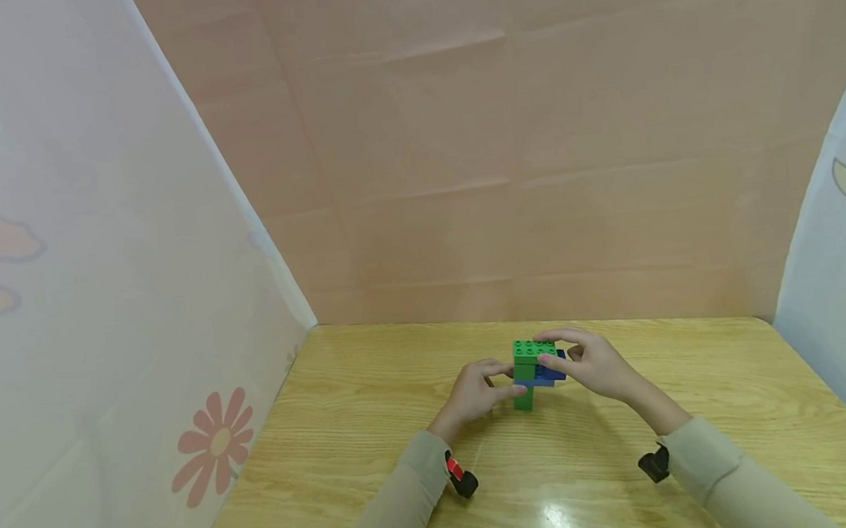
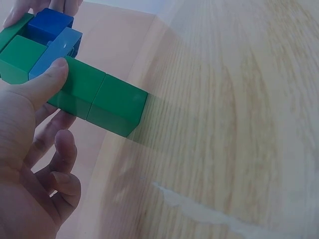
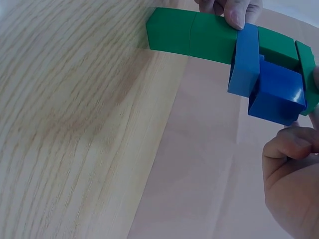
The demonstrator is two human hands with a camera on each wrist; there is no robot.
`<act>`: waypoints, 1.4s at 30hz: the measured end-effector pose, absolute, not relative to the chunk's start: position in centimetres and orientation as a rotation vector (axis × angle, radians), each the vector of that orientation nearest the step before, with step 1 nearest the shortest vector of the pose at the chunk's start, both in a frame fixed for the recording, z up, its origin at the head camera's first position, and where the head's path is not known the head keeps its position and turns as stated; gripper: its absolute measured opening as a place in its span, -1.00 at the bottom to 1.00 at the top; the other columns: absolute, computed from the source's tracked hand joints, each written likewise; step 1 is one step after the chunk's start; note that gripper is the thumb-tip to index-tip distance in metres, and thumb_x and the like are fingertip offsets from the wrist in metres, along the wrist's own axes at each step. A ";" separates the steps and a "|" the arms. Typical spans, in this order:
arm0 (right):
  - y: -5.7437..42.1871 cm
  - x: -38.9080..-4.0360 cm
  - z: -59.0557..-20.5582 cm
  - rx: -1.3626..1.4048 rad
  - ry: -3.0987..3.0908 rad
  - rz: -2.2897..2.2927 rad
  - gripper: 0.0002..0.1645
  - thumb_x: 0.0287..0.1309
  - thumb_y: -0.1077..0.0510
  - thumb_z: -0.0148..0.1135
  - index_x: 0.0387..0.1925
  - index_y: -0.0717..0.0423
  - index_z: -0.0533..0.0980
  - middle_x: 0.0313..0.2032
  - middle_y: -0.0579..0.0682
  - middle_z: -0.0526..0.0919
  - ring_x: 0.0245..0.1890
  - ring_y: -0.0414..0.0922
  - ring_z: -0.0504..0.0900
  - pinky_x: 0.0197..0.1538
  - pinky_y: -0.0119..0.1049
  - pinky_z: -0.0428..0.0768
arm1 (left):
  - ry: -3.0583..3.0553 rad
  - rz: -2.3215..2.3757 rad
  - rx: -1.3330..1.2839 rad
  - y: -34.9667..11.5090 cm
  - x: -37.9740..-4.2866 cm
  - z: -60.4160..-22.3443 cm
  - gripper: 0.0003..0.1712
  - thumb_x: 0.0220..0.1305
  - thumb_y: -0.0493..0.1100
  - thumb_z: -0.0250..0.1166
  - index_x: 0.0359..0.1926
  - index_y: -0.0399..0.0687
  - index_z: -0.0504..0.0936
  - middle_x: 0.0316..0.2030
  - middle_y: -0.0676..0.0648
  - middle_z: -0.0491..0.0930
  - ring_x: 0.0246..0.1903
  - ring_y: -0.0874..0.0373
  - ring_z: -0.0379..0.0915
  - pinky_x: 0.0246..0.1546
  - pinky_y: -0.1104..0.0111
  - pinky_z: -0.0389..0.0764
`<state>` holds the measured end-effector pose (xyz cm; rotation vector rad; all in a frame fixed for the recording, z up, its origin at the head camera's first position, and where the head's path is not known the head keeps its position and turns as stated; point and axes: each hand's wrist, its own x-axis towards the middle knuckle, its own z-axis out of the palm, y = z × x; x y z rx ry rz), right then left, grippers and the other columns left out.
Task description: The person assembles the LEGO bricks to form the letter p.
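Note:
A small tower of toy building blocks stands upright on the wooden table. At its foot are two green blocks (image 2: pixel 117 104), one on the other. Over them lies a light blue block (image 3: pixel 246 59), jutting out to the right. It carries a green block (image 3: pixel 276 45) and, beside that, a dark blue block (image 3: pixel 276 92). A flat green studded block (image 1: pixel 528 352) tops both. My left hand (image 1: pixel 475 390) pinches the tower near the light blue block, thumb in front and fingers behind. With thumb and fingers, my right hand (image 1: pixel 596 364) grips the top green block by its right end.
The wooden table (image 1: pixel 346 443) ends at a plain tan backdrop (image 1: pixel 418 176). A white flower-printed sheet (image 1: pixel 204 331) hangs on the left, another printed sheet (image 1: pixel 840 274) on the right. Black devices (image 1: pixel 463 482) are strapped at both wrists.

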<state>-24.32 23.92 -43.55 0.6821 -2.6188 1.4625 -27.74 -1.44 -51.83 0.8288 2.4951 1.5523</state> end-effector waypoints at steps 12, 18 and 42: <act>23.9 -24.4 -43.5 0.664 -2.648 1.404 -0.59 0.37 0.03 0.40 0.20 -0.02 0.64 0.18 0.14 0.62 -0.69 -0.32 0.12 -0.57 -0.34 0.32 | 2.496 1.545 0.821 -1.5 -27.6 -51.7 -0.53 0.30 0.14 0.49 0.16 0.10 0.77 -0.08 0.29 0.67 -0.05 0.09 0.60 -0.22 0.40 0.60; 23.7 -24.3 -43.3 0.673 -2.661 1.361 -0.58 0.37 0.03 0.40 0.20 0.00 0.64 0.14 0.12 0.63 -0.60 -0.26 0.31 -0.50 -0.33 0.40 | 2.488 1.553 0.816 -1.5 -27.6 -51.7 -0.53 0.29 0.14 0.49 0.15 0.09 0.77 -0.08 0.29 0.66 -0.04 0.07 0.60 -0.21 0.40 0.60; 24.6 -24.3 -44.5 0.756 -2.587 1.396 -0.50 0.41 0.13 0.36 0.33 0.02 0.56 0.24 0.17 0.58 -0.37 -0.16 0.52 -0.46 -0.33 0.49 | 2.470 1.612 0.739 -1.0 -27.3 -52.0 -0.56 0.26 0.13 0.52 0.13 0.21 0.78 -0.05 0.28 0.67 -0.05 0.08 0.61 -0.25 0.39 0.61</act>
